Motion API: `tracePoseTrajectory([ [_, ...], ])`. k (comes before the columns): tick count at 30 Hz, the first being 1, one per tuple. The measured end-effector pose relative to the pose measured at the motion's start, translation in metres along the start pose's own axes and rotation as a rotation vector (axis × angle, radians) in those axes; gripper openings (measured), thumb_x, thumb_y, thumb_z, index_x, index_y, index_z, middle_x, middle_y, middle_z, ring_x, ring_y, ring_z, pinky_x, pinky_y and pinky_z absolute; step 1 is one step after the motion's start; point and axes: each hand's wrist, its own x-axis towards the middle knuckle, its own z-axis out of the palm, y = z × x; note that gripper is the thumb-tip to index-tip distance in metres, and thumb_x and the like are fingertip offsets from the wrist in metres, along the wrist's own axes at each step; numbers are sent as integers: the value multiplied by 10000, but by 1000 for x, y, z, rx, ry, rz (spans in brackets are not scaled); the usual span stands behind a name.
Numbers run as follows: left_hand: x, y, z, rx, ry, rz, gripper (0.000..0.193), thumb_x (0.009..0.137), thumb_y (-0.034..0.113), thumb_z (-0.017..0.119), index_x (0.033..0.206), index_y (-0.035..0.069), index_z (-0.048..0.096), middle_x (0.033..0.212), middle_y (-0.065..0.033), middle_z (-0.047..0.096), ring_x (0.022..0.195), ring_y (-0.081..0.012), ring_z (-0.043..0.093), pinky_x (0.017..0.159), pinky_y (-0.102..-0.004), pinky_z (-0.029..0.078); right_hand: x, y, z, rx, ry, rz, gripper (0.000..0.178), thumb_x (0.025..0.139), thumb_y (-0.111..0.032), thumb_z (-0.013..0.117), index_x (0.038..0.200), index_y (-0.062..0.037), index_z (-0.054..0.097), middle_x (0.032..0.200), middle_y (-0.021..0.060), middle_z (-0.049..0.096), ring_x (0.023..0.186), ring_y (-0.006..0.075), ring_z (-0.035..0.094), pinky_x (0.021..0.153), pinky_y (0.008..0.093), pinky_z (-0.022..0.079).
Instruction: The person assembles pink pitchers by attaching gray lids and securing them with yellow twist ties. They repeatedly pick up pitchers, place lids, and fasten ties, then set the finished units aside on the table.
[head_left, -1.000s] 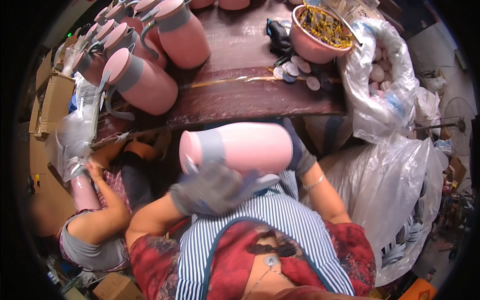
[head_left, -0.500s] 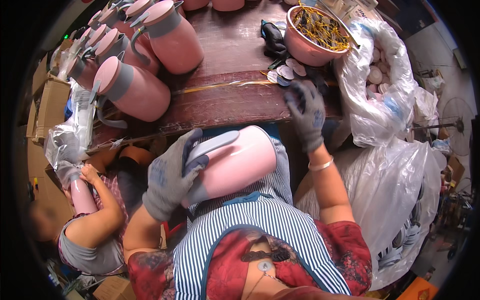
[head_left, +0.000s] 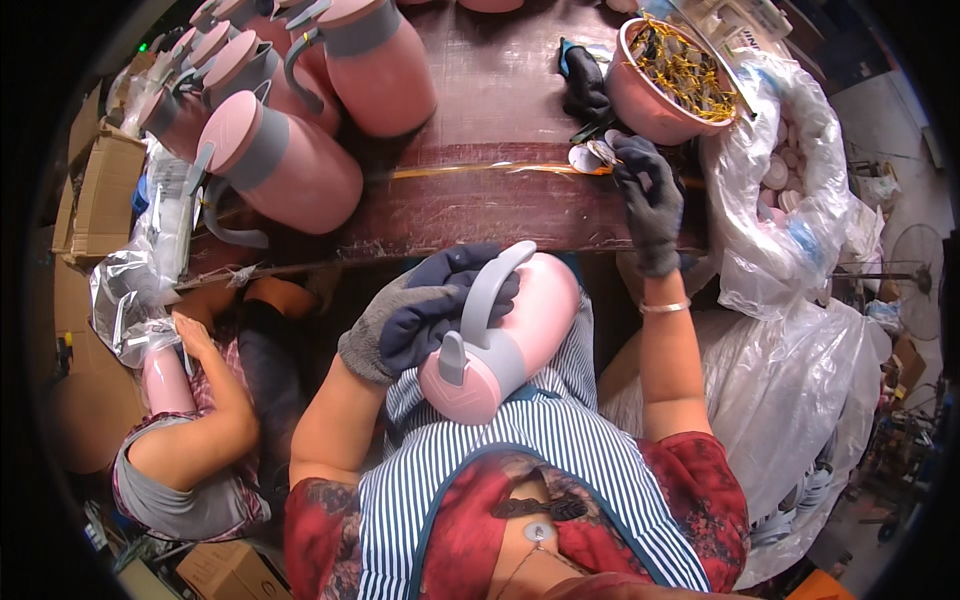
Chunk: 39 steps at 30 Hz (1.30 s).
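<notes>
A pink jug point(head_left: 538, 305) with a grey collar, grey handle and pink lid lies tilted across my lap, its lid end toward me. My gloved left hand point(head_left: 425, 310) is closed on it, the fingers passing under the handle. At the table's near edge my gloved right hand point(head_left: 650, 195) has its fingertips pinched on a small round disc point(head_left: 604, 152), which stands tilted. Another pale disc point(head_left: 582, 159) lies flat beside it. The gloved fingers partly hide the little pile.
Several pink jugs point(head_left: 385, 80) stand at the table's left. A pink bowl point(head_left: 655, 110) of yellow-tied tags sits back right, beside a black object point(head_left: 583, 82). A plastic bag point(head_left: 740, 215) of round parts hangs right. At left, a person point(head_left: 190, 440) handles a plastic-wrapped jug.
The jug has turned on my lap, bringing its lid end into view. My left hand has shifted round the handle. My right hand has closed from spread fingers onto a disc.
</notes>
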Motion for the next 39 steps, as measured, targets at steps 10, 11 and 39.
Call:
tracePoseTrajectory([
  [10, 25, -18, -28, 571, -56, 200, 655, 835, 107, 826, 1379, -5, 478, 1333, -216, 599, 1182, -239, 632, 1045, -370, 499, -72, -154, -12, -239, -547, -147, 346, 698, -67, 799, 1027, -65, 691, 976, 114, 681, 908, 325, 667, 815, 418, 549],
  [11, 27, -20, -27, 656, -45, 223, 648, 829, 109, 831, 1370, -1, 491, 1332, -215, 600, 1183, -229, 627, 1051, -363, 490, -75, -156, -6, -297, -489, -208, 353, 684, -111, 803, 1020, -83, 698, 965, 119, 680, 916, 358, 655, 819, 443, 539],
  [39, 35, -39, -10, 1214, 63, 291, 415, 772, 119, 801, 1143, -40, 705, 1110, -98, 684, 991, -166, 634, 922, -309, 504, -96, -113, -18, 614, -602, 610, 399, 905, -170, 769, 1235, -5, 617, 1125, 87, 704, 1053, 133, 646, 946, 308, 517],
])
